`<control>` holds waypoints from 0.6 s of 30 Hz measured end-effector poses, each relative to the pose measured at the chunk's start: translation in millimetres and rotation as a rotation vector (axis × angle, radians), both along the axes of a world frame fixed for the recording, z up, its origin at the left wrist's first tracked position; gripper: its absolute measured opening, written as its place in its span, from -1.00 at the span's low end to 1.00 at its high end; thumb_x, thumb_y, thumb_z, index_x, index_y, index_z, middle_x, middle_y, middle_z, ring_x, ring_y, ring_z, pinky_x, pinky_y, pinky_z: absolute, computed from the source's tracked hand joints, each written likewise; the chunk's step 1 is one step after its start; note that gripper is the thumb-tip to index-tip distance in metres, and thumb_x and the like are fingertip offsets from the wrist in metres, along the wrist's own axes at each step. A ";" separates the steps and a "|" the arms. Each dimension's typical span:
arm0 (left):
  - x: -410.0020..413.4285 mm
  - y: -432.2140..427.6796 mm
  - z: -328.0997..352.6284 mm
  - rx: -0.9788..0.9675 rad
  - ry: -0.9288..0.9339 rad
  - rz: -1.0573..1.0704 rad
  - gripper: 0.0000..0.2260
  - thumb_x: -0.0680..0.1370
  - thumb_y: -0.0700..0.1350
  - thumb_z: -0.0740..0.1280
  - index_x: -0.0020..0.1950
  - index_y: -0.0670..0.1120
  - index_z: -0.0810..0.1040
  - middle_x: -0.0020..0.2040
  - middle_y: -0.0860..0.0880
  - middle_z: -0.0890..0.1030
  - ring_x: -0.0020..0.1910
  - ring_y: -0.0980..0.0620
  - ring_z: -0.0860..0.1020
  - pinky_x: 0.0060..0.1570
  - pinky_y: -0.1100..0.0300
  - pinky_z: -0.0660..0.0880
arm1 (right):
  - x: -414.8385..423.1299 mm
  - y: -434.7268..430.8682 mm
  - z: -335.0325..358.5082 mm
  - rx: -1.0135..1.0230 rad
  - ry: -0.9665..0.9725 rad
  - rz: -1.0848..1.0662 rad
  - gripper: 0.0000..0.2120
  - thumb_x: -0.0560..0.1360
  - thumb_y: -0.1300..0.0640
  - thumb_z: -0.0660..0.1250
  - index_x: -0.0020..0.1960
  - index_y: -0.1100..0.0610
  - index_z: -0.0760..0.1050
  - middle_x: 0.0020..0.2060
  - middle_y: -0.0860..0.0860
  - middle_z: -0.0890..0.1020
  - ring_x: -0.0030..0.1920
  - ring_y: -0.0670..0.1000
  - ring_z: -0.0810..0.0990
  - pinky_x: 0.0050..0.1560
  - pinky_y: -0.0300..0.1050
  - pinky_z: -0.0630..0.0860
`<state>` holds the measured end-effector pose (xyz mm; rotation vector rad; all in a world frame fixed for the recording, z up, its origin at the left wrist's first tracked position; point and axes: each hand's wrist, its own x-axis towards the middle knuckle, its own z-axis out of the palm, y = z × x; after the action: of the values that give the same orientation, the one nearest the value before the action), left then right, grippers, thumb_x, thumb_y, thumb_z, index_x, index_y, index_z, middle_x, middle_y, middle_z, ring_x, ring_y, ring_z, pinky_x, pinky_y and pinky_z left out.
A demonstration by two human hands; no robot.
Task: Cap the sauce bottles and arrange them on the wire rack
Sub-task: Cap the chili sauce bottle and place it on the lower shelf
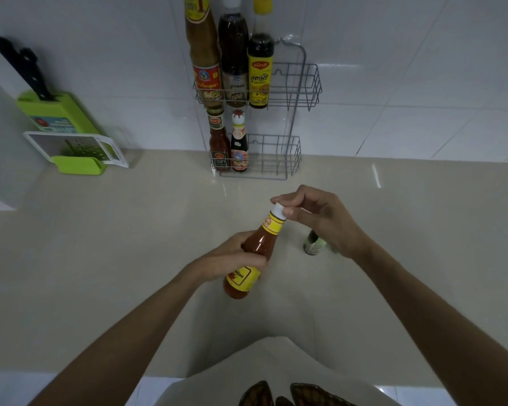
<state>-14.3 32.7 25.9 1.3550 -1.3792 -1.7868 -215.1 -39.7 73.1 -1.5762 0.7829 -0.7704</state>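
A glossy beige countertop (pixel 100 244) meets a white tiled wall (pixel 393 68), where a grey 2-tier wire rack (pixel 302 83) holds 3 bottles above and 2 below. The left hand (pixel 232 256) wraps the tilted red chilli sauce bottle with yellow label (pixel 254 253) above the counter; the right hand (pixel 320 218) pinches its white cap (pixel 278 210) between thumb and fingertips.

Bare forearms, no sleeves — left hand (pixel 232 256), right hand (pixel 320 218), ringless
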 end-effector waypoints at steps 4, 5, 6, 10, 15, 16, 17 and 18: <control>6.4 -2.2 16.9 0.184 0.204 -0.220 -0.67 0.20 -0.21 0.35 -0.05 -0.20 0.49 -0.29 -0.15 0.58 -0.37 -0.08 0.54 -0.24 0.17 0.49 | -10.3 -12.0 20.3 -0.027 0.103 0.201 -0.76 0.45 0.34 0.40 0.12 0.24 0.57 0.02 0.06 0.67 0.05 -0.03 0.63 0.09 -0.20 0.54; 7.3 -2.2 19.8 0.218 0.232 -0.263 -0.67 0.20 -0.20 0.33 -0.05 -0.19 0.49 -0.32 -0.12 0.58 -0.39 -0.05 0.54 -0.27 0.19 0.49 | -10.2 -15.4 25.7 -0.089 0.182 0.245 -0.72 0.46 0.32 0.41 0.16 0.21 0.57 -0.02 0.00 0.66 0.00 -0.08 0.62 0.06 -0.22 0.55; 8.0 -2.3 22.0 0.239 0.252 -0.290 -0.66 0.20 -0.19 0.32 -0.05 -0.18 0.48 -0.34 -0.10 0.58 -0.40 -0.04 0.55 -0.28 0.20 0.49 | -9.6 -18.5 29.3 -0.163 0.258 0.279 -0.75 0.48 0.28 0.40 0.16 0.19 0.57 -0.06 -0.04 0.65 -0.05 -0.12 0.62 0.01 -0.24 0.57; 11.5 -3.5 25.3 0.239 0.208 -0.286 -0.66 0.19 -0.21 0.32 -0.05 -0.21 0.47 -0.36 -0.12 0.57 -0.41 -0.07 0.52 -0.26 0.17 0.47 | 2.2 -6.0 27.0 -0.593 0.491 0.216 -0.74 0.57 -0.06 0.19 -0.10 0.13 0.44 -0.33 -0.05 0.51 -0.34 -0.08 0.47 -0.33 -0.19 0.46; 11.3 -2.0 22.7 0.019 -0.328 -0.118 -0.81 0.22 -0.14 0.43 -0.24 0.02 0.49 -0.33 -0.01 0.56 -0.32 -0.08 0.55 -0.25 0.10 0.49 | 17.7 12.7 6.6 -0.747 1.054 0.050 -0.86 0.54 0.11 0.11 -0.05 0.16 0.38 -0.24 0.16 0.53 -0.23 0.21 0.57 -0.33 -0.04 0.33; 11.2 -2.0 21.4 -0.121 -0.569 -0.086 -0.79 0.20 -0.05 0.44 -0.25 0.08 0.47 -0.33 0.06 0.57 -0.29 -0.04 0.57 -0.23 0.10 0.50 | 19.2 13.6 1.8 -0.636 1.143 0.070 -0.85 0.57 0.14 0.12 0.05 0.19 0.38 -0.14 0.16 0.55 -0.14 0.22 0.58 -0.27 -0.01 0.38; 11.2 -2.4 20.7 -0.211 -0.706 -0.059 -0.78 0.19 0.00 0.44 -0.26 0.11 0.46 -0.33 0.09 0.56 -0.28 0.00 0.57 -0.21 0.10 0.51 | 18.4 13.7 2.1 -0.554 1.176 0.081 -0.81 0.62 0.06 0.08 0.03 0.15 0.39 -0.15 0.13 0.56 -0.15 0.21 0.56 -0.21 0.00 0.43; 14.4 -2.7 22.0 -0.192 -0.650 -0.069 -0.79 0.20 -0.03 0.45 -0.26 0.09 0.47 -0.33 0.09 0.56 -0.30 0.01 0.56 -0.21 0.08 0.51 | 18.0 17.5 5.3 -0.472 1.056 0.073 -0.70 0.63 -0.07 0.01 -0.07 0.09 0.38 -0.23 0.08 0.56 -0.22 0.18 0.55 -0.20 -0.01 0.45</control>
<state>0.1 30.0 47.9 1.8859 -1.8817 -1.2444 -197.1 -22.2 78.4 -2.4546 1.3291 0.0168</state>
